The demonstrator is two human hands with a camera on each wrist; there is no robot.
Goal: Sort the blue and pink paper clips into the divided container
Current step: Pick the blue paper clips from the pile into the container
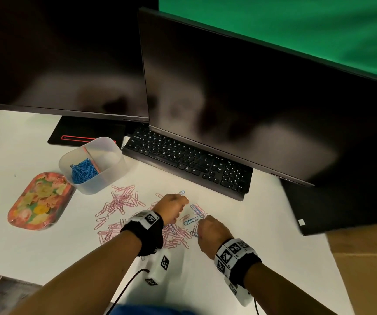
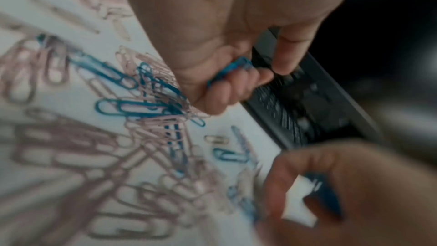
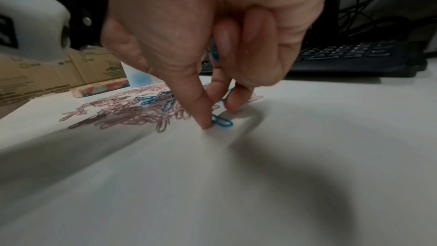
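The translucent divided container (image 1: 111,155) stands at the back left; its left compartment holds blue paper clips (image 1: 83,171), and what lies in the right one I cannot tell. Pink paper clips (image 1: 121,198) lie scattered on the white table, with loose blue clips (image 1: 192,220) mixed in between my hands. My left hand (image 1: 178,205) hovers over the pile, fingers curled round a bunch of blue clips (image 2: 236,66). My right hand (image 1: 202,223) keeps blue clips (image 3: 214,51) under its curled fingers. Its thumb tip presses the table beside one more blue clip (image 3: 222,122).
A black keyboard (image 1: 187,162) lies just behind the clips under two dark monitors (image 1: 239,98). A floral tray (image 1: 40,201) sits left of the container. A monitor base (image 1: 87,133) is behind the container, and cardboard (image 1: 364,269) borders the table's right edge.
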